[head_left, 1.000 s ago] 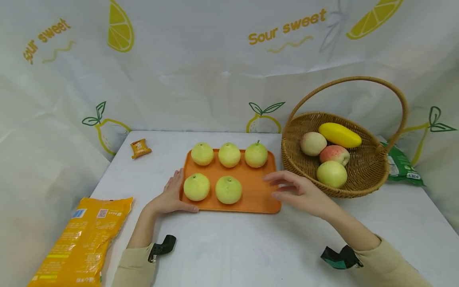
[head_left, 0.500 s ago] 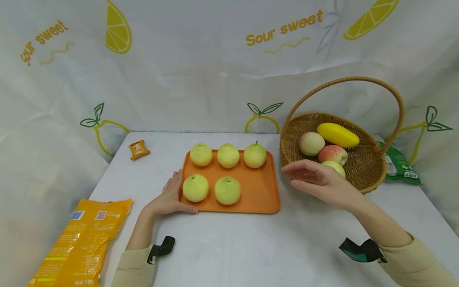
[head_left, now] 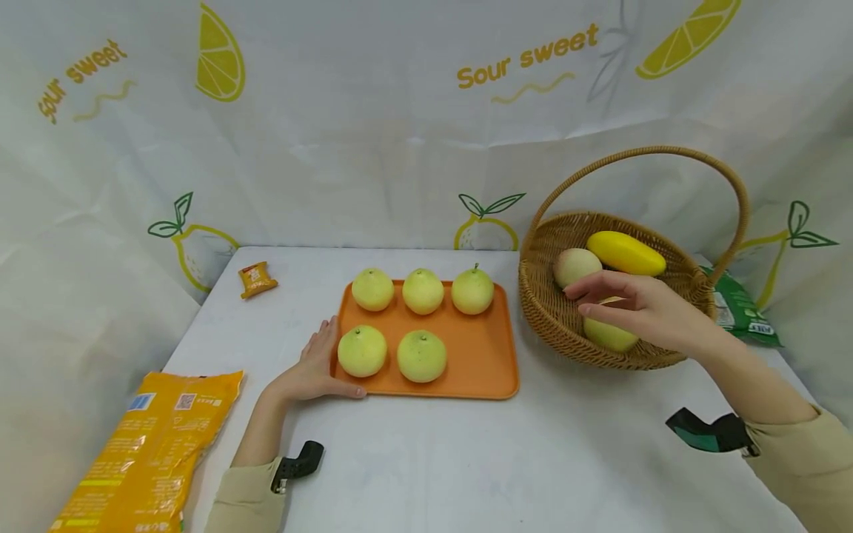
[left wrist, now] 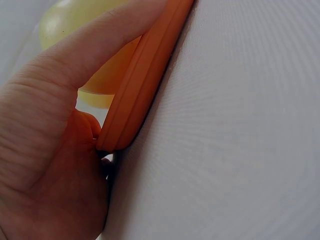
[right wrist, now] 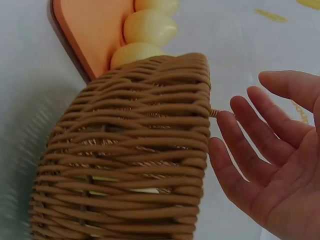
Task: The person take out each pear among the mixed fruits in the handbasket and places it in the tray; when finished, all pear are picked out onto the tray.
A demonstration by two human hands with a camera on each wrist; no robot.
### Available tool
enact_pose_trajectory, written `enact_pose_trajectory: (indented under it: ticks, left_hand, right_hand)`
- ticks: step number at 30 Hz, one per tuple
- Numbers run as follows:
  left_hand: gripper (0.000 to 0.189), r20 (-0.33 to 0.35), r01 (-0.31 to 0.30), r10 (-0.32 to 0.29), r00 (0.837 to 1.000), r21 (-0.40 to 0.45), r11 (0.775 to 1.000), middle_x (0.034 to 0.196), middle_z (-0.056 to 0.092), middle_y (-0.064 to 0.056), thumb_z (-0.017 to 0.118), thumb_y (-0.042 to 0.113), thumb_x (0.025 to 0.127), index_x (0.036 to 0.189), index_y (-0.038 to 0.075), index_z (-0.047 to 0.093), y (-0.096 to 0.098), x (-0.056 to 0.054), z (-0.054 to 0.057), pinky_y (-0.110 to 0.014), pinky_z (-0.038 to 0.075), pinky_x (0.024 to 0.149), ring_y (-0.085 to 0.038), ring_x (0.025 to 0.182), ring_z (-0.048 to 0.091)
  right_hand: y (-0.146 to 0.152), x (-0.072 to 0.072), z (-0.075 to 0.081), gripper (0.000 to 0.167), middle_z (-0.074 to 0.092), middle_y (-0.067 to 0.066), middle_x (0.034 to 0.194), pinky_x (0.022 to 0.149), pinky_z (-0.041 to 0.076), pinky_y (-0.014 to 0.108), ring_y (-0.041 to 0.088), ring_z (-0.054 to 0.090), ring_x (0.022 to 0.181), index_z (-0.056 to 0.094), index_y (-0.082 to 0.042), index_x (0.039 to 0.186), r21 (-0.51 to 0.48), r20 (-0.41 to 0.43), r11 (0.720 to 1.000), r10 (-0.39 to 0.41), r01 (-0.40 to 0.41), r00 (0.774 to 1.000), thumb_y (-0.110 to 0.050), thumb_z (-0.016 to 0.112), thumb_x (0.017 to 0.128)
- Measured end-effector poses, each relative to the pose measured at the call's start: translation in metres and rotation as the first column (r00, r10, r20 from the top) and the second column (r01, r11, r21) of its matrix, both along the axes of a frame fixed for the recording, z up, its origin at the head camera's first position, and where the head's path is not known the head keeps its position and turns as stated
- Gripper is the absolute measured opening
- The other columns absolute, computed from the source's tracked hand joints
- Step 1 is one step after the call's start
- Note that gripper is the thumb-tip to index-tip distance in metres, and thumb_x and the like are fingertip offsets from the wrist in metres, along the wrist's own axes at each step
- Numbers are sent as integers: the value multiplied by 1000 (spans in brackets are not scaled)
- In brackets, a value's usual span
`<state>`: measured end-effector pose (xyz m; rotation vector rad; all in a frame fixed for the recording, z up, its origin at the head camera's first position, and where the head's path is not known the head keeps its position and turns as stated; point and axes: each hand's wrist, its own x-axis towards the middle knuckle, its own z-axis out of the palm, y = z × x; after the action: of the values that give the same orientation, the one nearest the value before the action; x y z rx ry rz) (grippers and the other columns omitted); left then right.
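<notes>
An orange tray (head_left: 480,366) holds several round yellow-green fruits (head_left: 423,357), three in the back row and two in front. My left hand (head_left: 309,376) rests at the tray's front left corner, fingers straight along its side, thumb (left wrist: 95,45) on the front rim. My right hand (head_left: 643,305) hovers over the wicker basket (head_left: 556,337) with loosely bent fingers and nothing in them. Inside the basket lie a smooth yellow elongated fruit (head_left: 625,253), a pale peach (head_left: 574,265) and a yellow-green fruit (head_left: 608,338), partly covered by the hand. The reddish peach is hidden behind that hand.
The basket's tall handle (head_left: 666,150) arches over it. A green packet (head_left: 746,307) lies behind the basket at right. On the left are a large orange bag (head_left: 156,444) and a small orange wrapped snack (head_left: 257,280). A printed white cloth (head_left: 373,133) hangs behind the table.
My right hand has moved from above the tray's right side, rightward and slightly up, to over the basket. The left hand stays at the tray corner, and the fruits keep their places.
</notes>
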<state>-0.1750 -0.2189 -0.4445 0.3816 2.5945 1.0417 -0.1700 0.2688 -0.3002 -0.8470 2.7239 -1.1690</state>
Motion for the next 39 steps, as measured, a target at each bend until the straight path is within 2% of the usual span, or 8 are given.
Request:
enact_pose_trajectory:
  ticks: [6, 12, 20, 23, 29, 35, 39]
  left_hand:
    - [141, -1, 0, 0, 1000, 0, 1000, 161, -8, -19, 87, 52, 65, 155, 4, -10, 0, 0, 0, -56, -5, 115, -34, 147, -12]
    - [141, -1, -4, 4, 1000, -1, 1000, 161, -8, -19, 87, 53, 65, 155, 4, -10, 0, 0, -1, -57, -5, 114, -34, 147, -12]
    - [141, 16, -11, 11, 1000, -7, 1000, 161, -10, -19, 86, 52, 65, 154, 4, -12, -2, 1, -1, -57, -6, 114, -35, 147, -13]
    - [142, 19, -12, 12, 1000, -11, 1000, 161, -11, -20, 86, 53, 65, 154, 3, -12, -2, 1, -1, -57, -6, 114, -35, 147, -13]
    - [142, 26, -25, 25, 999, -13, 1000, 161, -11, -19, 87, 53, 64, 154, 4, -12, -1, 1, -1, -57, -6, 114, -35, 147, -13]
    - [142, 26, -21, 21, 999, -13, 1000, 161, -11, -18, 86, 54, 64, 155, 5, -12, 0, 1, 0, -56, -6, 114, -34, 147, -13]
    - [142, 23, -15, 15, 1000, -9, 1000, 161, -12, -20, 87, 52, 65, 154, 4, -12, 0, 1, 1, -57, -6, 114, -35, 146, -13]
  right_hand:
    - [12, -11, 7, 25, 63, -1, 112, 79, 51, 19, 3, 59, 99, 63, -14, 120, 139, 42, 990, 5, -10, 999, -9, 63, 96]
    - [21, -20, 16, 28, 63, 0, 120, 82, 51, 22, 3, 60, 103, 61, -13, 125, 237, 149, 971, -2, -34, 989, -18, 61, 98]
    - [24, -36, 20, 34, 62, 0, 115, 84, 51, 26, 16, 59, 105, 60, -7, 126, 343, 215, 933, 35, -109, 976, -23, 65, 95]
    - [25, -43, 22, 39, 60, 1, 116, 84, 51, 28, 21, 58, 106, 59, -6, 127, 397, 259, 903, 57, -160, 964, -26, 66, 94]
    - [24, -56, 27, 46, 58, 4, 122, 86, 49, 36, 28, 55, 110, 56, -5, 129, 462, 375, 850, 71, -253, 924, -29, 69, 92]
    - [26, -67, 23, 49, 57, 7, 125, 91, 48, 45, 33, 54, 113, 55, -4, 131, 502, 432, 820, 37, -274, 901, -23, 72, 89]
    - [30, -72, 17, 58, 53, 15, 133, 93, 46, 52, 40, 49, 118, 53, -4, 135, 506, 477, 804, 41, -313, 878, -12, 75, 82]
